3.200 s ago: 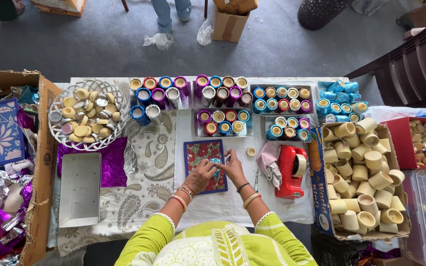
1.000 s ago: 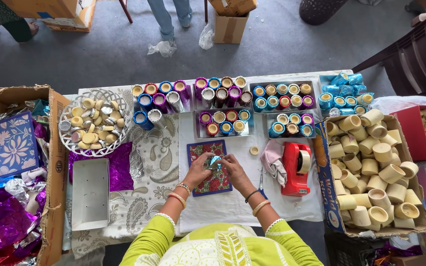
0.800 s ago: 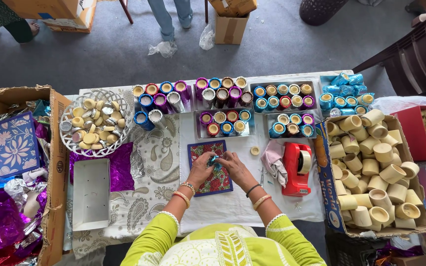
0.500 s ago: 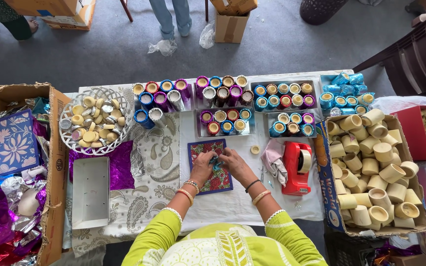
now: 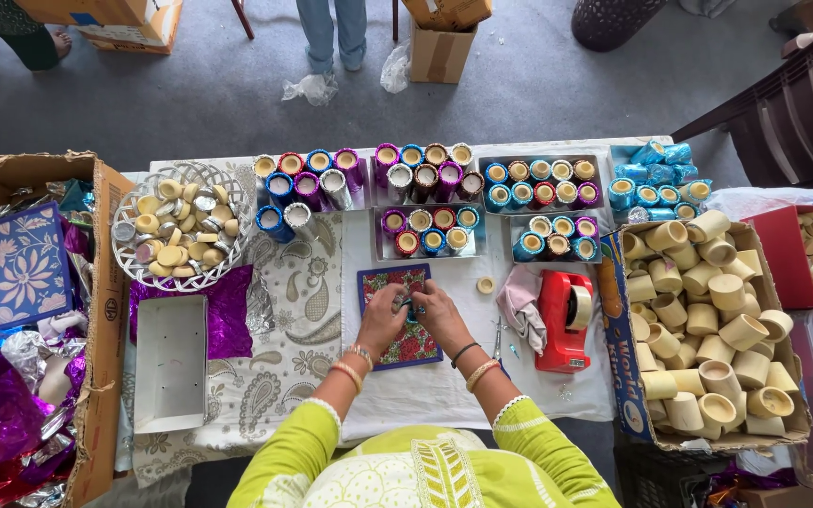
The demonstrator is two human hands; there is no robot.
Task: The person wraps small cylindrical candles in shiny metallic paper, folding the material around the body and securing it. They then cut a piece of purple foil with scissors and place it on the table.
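Both hands [image 5: 413,313] — mid-mat [image 5: 378,282], small teal piece [image 5: 410,308] between.

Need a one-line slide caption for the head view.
Both hands work a small teal piece over a floral mat, foil-wrapped cups behind.

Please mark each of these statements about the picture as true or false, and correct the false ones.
1. Both hands meet over a floral mat. True: the left hand and the right hand work together on a small blue-wrapped item above the floral mat.
2. The red tape dispenser lies to the left of the hands. False: the red tape dispenser is to their right.
3. The white basket holds pale round discs. True: the white basket stands at the table's left side.
4. The box of plain cream cups is at the left edge. False: the box of cream cups is on the right.
5. The metal tray is full of cups. False: the metal tray looks empty.
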